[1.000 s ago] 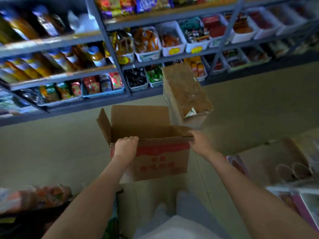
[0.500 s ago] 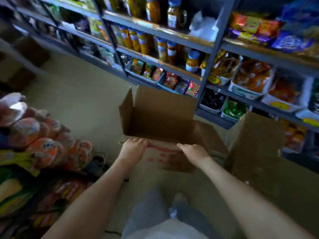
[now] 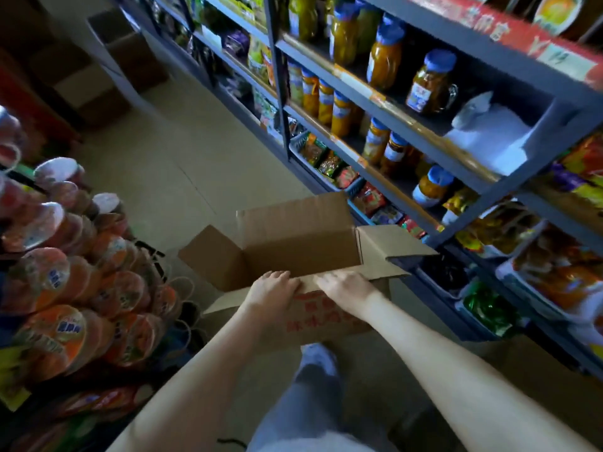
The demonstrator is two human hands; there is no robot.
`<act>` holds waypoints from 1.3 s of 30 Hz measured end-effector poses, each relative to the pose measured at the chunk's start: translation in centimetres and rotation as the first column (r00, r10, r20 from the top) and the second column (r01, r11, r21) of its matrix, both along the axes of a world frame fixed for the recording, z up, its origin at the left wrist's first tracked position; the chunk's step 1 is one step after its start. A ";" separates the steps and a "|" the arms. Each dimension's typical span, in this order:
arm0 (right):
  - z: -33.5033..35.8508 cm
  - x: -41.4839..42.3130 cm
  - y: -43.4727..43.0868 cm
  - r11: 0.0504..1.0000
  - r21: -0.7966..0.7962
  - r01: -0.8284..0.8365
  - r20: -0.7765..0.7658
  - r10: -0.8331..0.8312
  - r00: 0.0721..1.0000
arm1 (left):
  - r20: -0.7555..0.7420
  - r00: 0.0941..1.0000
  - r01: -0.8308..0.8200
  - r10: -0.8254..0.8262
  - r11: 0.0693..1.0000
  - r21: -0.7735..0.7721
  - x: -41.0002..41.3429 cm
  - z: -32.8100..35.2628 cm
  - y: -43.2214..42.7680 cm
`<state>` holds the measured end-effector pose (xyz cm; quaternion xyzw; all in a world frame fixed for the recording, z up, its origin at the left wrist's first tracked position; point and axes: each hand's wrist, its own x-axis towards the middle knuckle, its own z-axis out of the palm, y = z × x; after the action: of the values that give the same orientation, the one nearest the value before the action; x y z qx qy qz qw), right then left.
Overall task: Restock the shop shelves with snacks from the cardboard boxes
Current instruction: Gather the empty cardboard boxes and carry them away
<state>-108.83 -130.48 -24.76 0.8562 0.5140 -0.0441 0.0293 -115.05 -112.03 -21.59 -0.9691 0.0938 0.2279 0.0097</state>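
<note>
Small shop aisle. Grey metal shelves [image 3: 279, 93] run 12 to 3 o'clock. Tiers packed with blue-lidded jars [image 3: 385, 57] and snack packets [image 3: 329, 164] in baskets, with red printed strip [image 3: 509, 34] along top edge. Stacked sealed bowls [image 3: 65, 288] at 9 o'clock. Open cardboard box [image 3: 293, 243] in aisle, centre. More cartons [image 3: 130, 57] at 11 o'clock.

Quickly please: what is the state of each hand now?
Left hand: closed, gripping the near rim of the cardboard box.
Right hand: closed, gripping the same rim beside it.
</note>
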 end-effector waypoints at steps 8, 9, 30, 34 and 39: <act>0.7 11.8 2.3 0.990 0.061 -0.124 0.068 0.120 0.990 | -0.018 0.981 -0.191 0.191 0.981 -0.019 9.2 0.3 0.4; 0.6 13.1 2.6 0.985 0.095 -0.142 0.069 0.136 0.988 | -0.014 0.979 -0.205 0.205 0.978 -0.027 10.5 0.4 0.8; -2.1 39.8 30.8 0.883 0.171 -0.436 0.109 0.423 0.899 | 0.164 0.871 -0.468 0.462 0.884 -0.001 31.4 -0.9 24.7; -1.8 45.1 39.2 0.896 0.159 -0.414 0.040 0.413 0.910 | 0.150 0.865 -0.483 0.478 0.876 -0.008 36.8 -0.4 33.2; -1.6 52.8 48.6 0.916 0.147 -0.373 0.000 0.377 0.926 | 0.165 0.872 -0.464 0.462 0.885 -0.027 44.6 -0.3 43.1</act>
<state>-55.98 -81.91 -26.37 0.7409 0.6708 -0.0124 -0.0318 -70.42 -68.92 -21.87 -0.9789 -0.1434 0.1425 -0.0311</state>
